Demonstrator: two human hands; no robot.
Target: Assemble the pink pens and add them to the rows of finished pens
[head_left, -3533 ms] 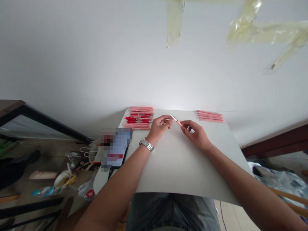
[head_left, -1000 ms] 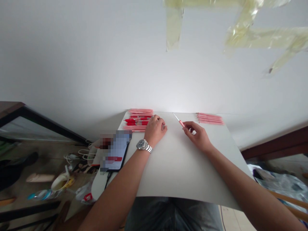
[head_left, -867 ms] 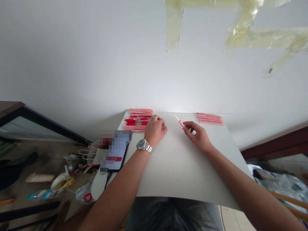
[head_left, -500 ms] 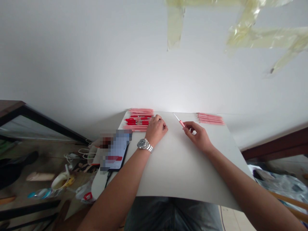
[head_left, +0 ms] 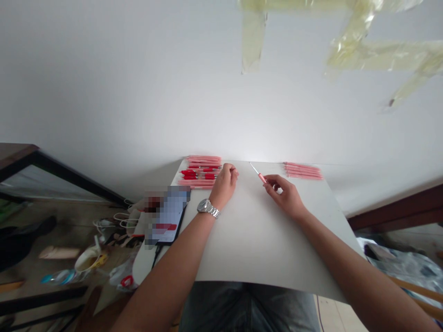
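Note:
My right hand (head_left: pixel 284 196) pinches a pen refill (head_left: pixel 254 168) between thumb and fingertips. Its thin white shaft points up and left from a pink section at the fingers. My left hand (head_left: pixel 224 182), with a metal watch (head_left: pixel 207 207) on the wrist, is closed beside the left row of pens, just above the white table (head_left: pixel 263 249). Whatever its curled fingers may hold is hidden. That row has pink sticks (head_left: pixel 204 160) at the back, red pen parts (head_left: pixel 199 175) in the middle and more pink sticks (head_left: pixel 196 184) in front.
Several pink sticks (head_left: pixel 302 170) lie side by side at the table's back right. A phone (head_left: pixel 169 214) with a cable rests at the left edge. The wall (head_left: pixel 173 92) borders the table's back. On the floor to the left are a cup (head_left: pixel 86 260) and a plastic bottle (head_left: pixel 62 277).
My left hand has turned at the wrist and drawn its fingers in, shifting slightly left and up. My right hand keeps its place with the refill.

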